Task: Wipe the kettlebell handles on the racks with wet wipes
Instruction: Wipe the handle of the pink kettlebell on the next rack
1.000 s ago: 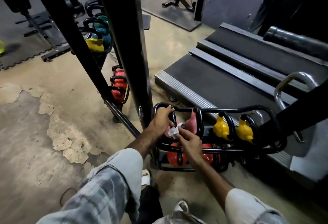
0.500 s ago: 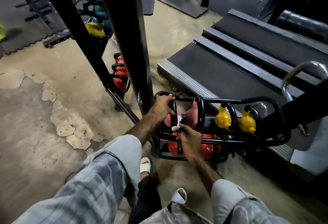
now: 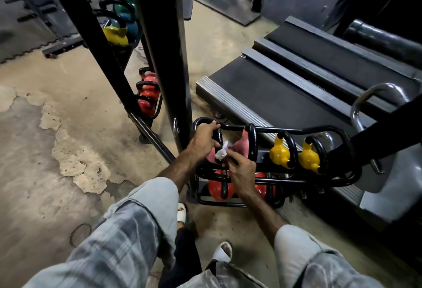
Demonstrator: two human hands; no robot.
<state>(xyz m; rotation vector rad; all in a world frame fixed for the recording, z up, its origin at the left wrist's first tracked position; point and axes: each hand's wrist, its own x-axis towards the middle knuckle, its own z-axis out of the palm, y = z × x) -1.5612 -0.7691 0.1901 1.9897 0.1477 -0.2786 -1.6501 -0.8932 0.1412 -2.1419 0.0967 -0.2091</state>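
A low black rack [image 3: 296,131] on the floor holds two pink kettlebells [image 3: 242,148], two yellow kettlebells [image 3: 279,154] and red kettlebells [image 3: 217,187] on the tier below. My left hand [image 3: 204,138] grips the black handle of the leftmost pink kettlebell [image 3: 218,136] near its top. My right hand [image 3: 242,170] pinches a crumpled white wet wipe [image 3: 221,153] against the lower part of that same handle. The pink bell's body is mostly hidden behind my hands.
A thick black upright post [image 3: 159,43] stands just left of the rack, with a slanted beam [image 3: 86,34] beside it. Behind them a second rack [image 3: 147,96] carries red, yellow, blue and green kettlebells. A treadmill deck [image 3: 285,86] lies right behind the low rack. Cracked concrete floor [image 3: 45,139] stretches left.
The wipe in my right hand has slid a little along the pink kettlebell's handle. My left hand keeps its grip. The camera has tilted down slightly.
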